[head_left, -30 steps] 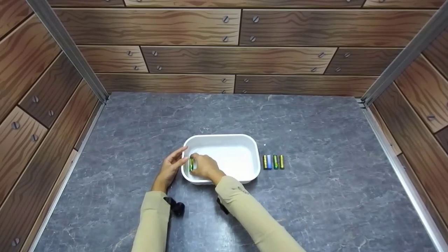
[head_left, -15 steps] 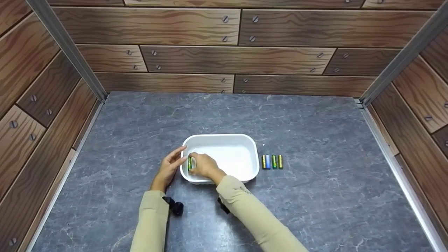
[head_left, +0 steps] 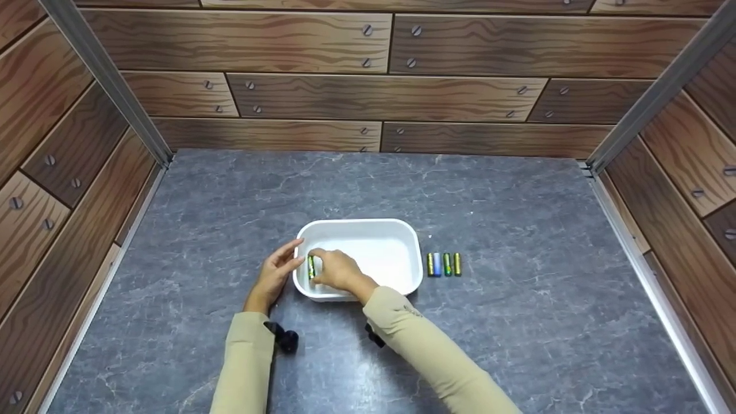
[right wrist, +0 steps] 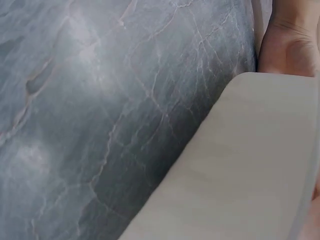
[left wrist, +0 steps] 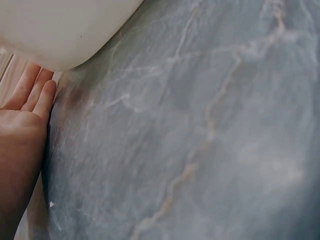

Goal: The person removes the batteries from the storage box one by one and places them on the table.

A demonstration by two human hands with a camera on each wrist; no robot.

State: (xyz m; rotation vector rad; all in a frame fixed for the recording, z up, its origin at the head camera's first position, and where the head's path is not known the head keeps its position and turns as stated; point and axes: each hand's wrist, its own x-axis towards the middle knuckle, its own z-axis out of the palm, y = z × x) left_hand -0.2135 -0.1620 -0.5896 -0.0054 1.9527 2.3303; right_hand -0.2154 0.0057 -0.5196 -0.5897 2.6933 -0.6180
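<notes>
A white rectangular tub (head_left: 368, 221) stands on the dark marbled table. My left hand (head_left: 276, 276) is at its left end, with fingers fairly straight against the rim; the left wrist view shows several extended fingers (left wrist: 37, 92) beside the tub wall (left wrist: 65, 35). Inside the tub, my right hand (head_left: 339, 271) pinches a green battery (head_left: 311, 267) near the left wall, thumb and finger at its two ends. The right wrist view mostly holds the tub's outer side (right wrist: 235, 160), which hides the battery.
Right of the tub, several batteries (head_left: 448, 264) lie side by side in a row, green, gold and one blue (head_left: 437, 264). Wood-patterned walls (head_left: 391, 98) enclose the table at the back and both sides.
My right forearm has shifted slightly to the right, while the fingers stay at the battery by the tub's left wall. The left hand keeps its place at the rim. The head view drifts slightly.
</notes>
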